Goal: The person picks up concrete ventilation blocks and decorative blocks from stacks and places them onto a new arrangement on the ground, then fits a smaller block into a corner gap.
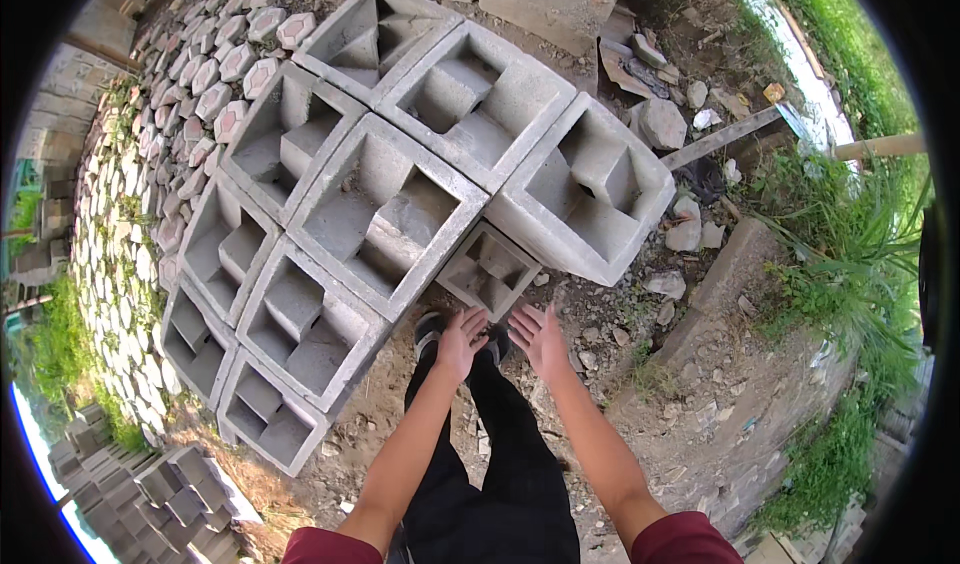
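Note:
My left hand [462,344] and my right hand [541,340] are both empty, fingers apart, held a little way from each other in front of my legs. Just beyond the fingertips sits a small-looking grey concrete box block [460,289], lower than the others, with an inner divider. Whether my fingers touch its near edge I cannot tell. Above it to the left stands a large open concrete box block [398,307] with a stepped piece inside. Another such block [640,219] stands to the right, its side wall toward me.
Several more concrete blocks [283,226] form a raised cluster at left. Hexagonal pavers [237,64] pile up behind them. Rubble and stones [662,124] lie at the right, beside a long concrete beam [715,284] and grass [820,294]. My shoes [430,332] stand on stony dirt.

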Available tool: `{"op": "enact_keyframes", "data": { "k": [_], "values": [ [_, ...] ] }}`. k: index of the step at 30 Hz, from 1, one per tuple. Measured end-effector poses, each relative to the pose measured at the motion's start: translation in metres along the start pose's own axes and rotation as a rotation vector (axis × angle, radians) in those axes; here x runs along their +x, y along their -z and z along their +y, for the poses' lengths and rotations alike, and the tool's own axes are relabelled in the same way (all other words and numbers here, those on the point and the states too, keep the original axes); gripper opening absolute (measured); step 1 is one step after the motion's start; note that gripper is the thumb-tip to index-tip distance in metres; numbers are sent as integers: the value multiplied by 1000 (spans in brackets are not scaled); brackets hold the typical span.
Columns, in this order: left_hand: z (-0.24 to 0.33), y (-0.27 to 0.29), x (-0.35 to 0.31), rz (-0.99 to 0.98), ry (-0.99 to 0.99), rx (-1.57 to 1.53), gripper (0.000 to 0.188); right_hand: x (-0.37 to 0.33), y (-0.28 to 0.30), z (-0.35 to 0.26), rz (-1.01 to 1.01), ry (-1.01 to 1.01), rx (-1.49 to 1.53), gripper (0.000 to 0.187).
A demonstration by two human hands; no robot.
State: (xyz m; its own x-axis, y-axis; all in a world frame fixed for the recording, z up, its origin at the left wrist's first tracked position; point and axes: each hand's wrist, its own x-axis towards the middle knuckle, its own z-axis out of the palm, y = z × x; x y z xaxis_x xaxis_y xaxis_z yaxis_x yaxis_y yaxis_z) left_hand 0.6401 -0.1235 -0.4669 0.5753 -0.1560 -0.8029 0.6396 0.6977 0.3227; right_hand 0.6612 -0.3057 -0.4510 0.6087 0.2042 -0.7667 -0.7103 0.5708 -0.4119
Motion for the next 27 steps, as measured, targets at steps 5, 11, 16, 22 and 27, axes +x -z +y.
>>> {"op": "enact_keyframes", "data": {
  "k": [5, 11, 16, 22, 27],
  "values": [
    [57, -51, -150, -132, -116, 55, 51, -129, -81, -51, -38, -104, -84, 52],
    [101, -53, -301, -81, -412, -13, 46, -249, -170, -70, -188, -44, -187, 40],
    [86, 14, -424, 58, -618, -157, 44, -312, -221, -10, -368, -155, -308, 33],
    [-13, 121, -577, 308, -801, -401, 39, -369, -261, 123, -493, -338, -497, 28],
    [-110, 215, -694, 594, -921, -624, 39, -436, -305, 258, -683, -556, -715, 27]
  ]
}}
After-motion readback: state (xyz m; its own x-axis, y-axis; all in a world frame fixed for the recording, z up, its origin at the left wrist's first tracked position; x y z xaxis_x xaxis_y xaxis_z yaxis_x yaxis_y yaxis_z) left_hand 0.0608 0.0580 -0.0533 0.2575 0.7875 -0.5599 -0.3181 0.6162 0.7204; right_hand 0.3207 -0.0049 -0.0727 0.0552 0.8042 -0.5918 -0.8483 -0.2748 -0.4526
